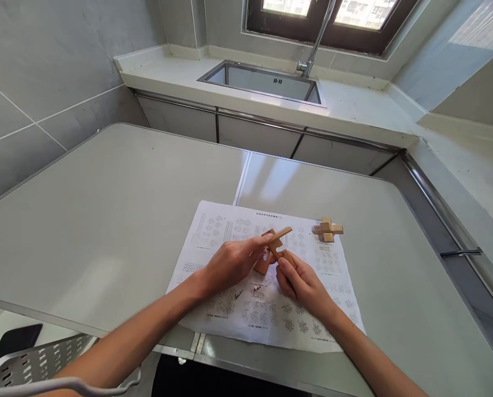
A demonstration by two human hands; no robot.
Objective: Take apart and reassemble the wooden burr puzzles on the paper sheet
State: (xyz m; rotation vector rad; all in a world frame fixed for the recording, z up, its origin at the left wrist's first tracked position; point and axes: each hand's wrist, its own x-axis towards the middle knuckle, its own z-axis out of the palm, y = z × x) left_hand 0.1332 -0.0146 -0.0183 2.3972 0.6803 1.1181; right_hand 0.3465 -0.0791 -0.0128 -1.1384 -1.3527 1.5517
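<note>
Between my hands, above a printed sheet (217, 270), are several notched wooden puzzle pieces (274, 242) set at angles to each other. My left hand (234, 262) pinches the upper pieces from the left, one of them pointing up to the right. Closed around the lower right part is my right hand (300, 278), thumb on top. A reddish wooden block (262, 263) shows below, between the hands; whether it is joined to the rest I cannot tell. An assembled cross-shaped wooden puzzle (328, 229) sits at the sheet's upper right corner.
The sheet lies across the seam of a pale folding table (106, 220). Beyond the table is a counter with a sink (267, 82) and a faucet (308, 63). A perforated white chair (39, 358) and a dark object (12, 344) stand at lower left.
</note>
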